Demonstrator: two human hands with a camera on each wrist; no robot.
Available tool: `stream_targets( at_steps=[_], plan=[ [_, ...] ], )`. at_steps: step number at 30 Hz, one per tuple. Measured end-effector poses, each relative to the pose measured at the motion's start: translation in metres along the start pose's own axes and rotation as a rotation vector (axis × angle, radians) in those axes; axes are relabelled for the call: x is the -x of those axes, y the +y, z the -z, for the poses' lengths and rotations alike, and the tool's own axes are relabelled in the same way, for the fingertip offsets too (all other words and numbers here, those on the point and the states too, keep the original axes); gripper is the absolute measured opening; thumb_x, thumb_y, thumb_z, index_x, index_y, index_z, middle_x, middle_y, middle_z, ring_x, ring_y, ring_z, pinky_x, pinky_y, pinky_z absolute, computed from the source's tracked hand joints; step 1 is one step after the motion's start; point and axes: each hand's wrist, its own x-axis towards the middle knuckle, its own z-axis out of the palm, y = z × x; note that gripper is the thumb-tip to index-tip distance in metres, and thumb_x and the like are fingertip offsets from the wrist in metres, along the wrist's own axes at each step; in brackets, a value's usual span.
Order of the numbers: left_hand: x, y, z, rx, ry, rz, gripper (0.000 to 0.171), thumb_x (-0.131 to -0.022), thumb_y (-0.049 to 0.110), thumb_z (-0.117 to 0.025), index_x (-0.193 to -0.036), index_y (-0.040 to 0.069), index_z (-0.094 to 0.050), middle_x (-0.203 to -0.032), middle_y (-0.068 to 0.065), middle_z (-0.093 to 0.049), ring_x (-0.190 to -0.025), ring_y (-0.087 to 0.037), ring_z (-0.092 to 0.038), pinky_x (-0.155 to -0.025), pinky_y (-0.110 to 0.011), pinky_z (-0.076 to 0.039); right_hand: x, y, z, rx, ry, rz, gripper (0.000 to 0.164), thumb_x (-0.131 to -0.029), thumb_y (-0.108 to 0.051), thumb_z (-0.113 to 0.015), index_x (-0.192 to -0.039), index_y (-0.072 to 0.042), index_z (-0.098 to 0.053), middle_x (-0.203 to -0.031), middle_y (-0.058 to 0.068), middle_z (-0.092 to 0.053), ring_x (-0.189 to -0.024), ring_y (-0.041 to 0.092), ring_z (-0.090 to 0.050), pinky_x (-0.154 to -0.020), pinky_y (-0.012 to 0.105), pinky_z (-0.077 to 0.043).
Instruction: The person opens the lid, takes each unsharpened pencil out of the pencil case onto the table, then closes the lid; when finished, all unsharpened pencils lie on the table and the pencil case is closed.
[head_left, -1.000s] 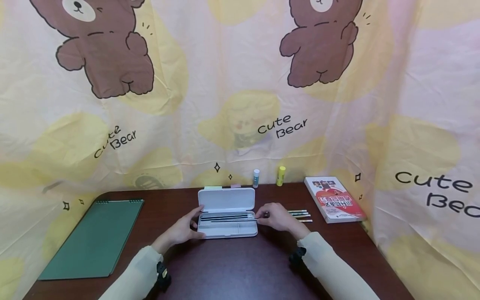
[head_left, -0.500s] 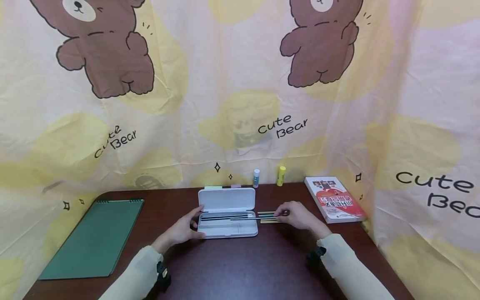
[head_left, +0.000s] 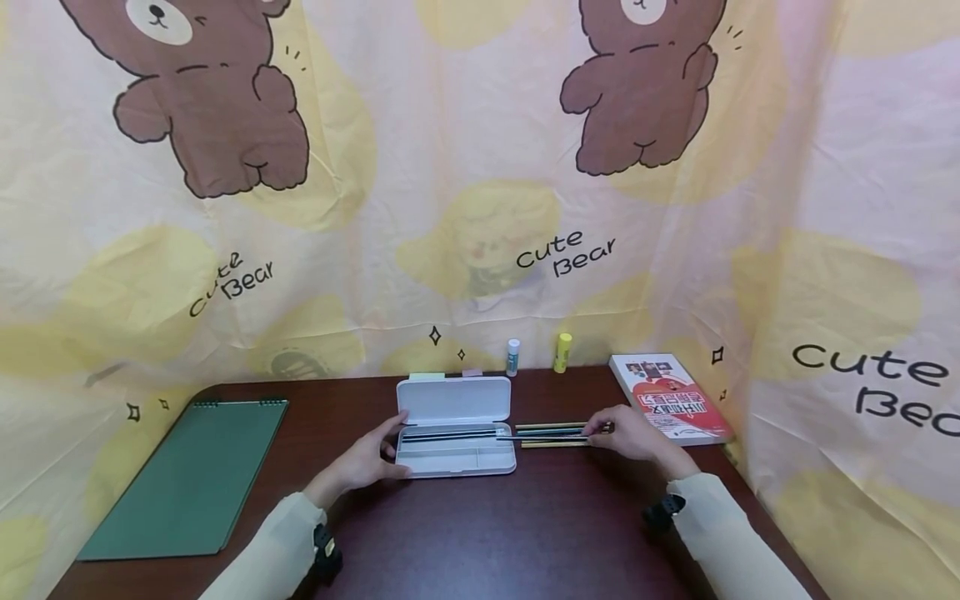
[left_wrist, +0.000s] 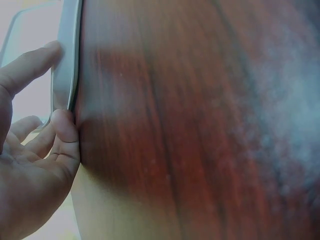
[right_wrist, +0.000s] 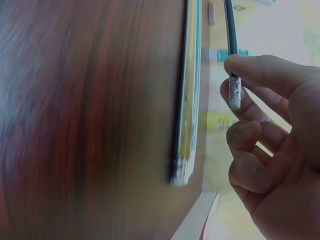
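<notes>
A white pencil case (head_left: 438, 463) lies with its lid (head_left: 453, 400) raised, and dark pencils (head_left: 450, 434) lie in its rear compartment. My left hand (head_left: 362, 458) grips the case's left end, thumb at the front corner and fingers towards the back. In the right wrist view, my right hand (right_wrist: 280, 115) pinches a dark pencil (right_wrist: 231, 35) between thumb and finger, close to its white eraser. This pencil points left, its far end over the case's right edge. Several more pencils (right_wrist: 189, 100) lie side by side on the table, below and beside the held one.
A green spiral notebook (head_left: 187, 483) lies at the left of the brown table (head_left: 450, 542). A glue stick (head_left: 512, 358) and a yellow marker-like tube (head_left: 562, 353) stand at the back, with a red and white book (head_left: 671, 400) at the right. A printed cloth hangs behind.
My right hand has moved right, drawing the dark pencil from over the case towards the loose pencils. More of those pencils shows now. The left hand and case stay put.
</notes>
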Motion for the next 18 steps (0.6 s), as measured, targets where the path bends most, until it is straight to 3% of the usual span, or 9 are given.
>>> stream_targets(
  at_steps=[4, 10, 18],
  plan=[
    [-0.001, 0.000, -0.001, -0.007, 0.006, 0.001, 0.101, -0.074, 0.021, -0.089, -0.157, 0.024, -0.031, -0.147, -0.011, -0.052, -0.099, -0.020, -0.052, -0.079, -0.031, -0.045, 0.005, 0.010, 0.003, -0.009, -0.008, 0.002, 0.009, -0.091, -0.017, -0.072, -0.099, -0.015, -0.076, -0.093, -0.006, -0.072, -0.083, 0.015, -0.056, -0.075, 0.031, -0.044],
    [-0.001, -0.001, -0.001, -0.005, 0.007, -0.001, 0.101, -0.074, 0.021, -0.089, -0.157, 0.023, -0.031, -0.147, -0.012, -0.052, -0.099, -0.020, -0.053, -0.079, -0.031, -0.045, 0.008, 0.020, 0.003, -0.034, -0.022, -0.092, 0.008, -0.090, -0.016, -0.073, -0.097, -0.020, -0.076, -0.092, -0.006, -0.071, -0.084, 0.017, -0.056, -0.076, 0.034, -0.045],
    [-0.001, -0.001, -0.001, -0.006, 0.009, -0.008, 0.101, -0.073, 0.021, -0.089, -0.157, 0.022, -0.032, -0.147, -0.012, -0.052, -0.099, -0.019, -0.053, -0.080, -0.032, -0.045, 0.009, 0.024, 0.003, -0.026, -0.056, -0.150, 0.008, -0.089, -0.014, -0.073, -0.095, -0.019, -0.077, -0.091, -0.005, -0.071, -0.084, 0.017, -0.055, -0.077, 0.035, -0.043]
  ],
)
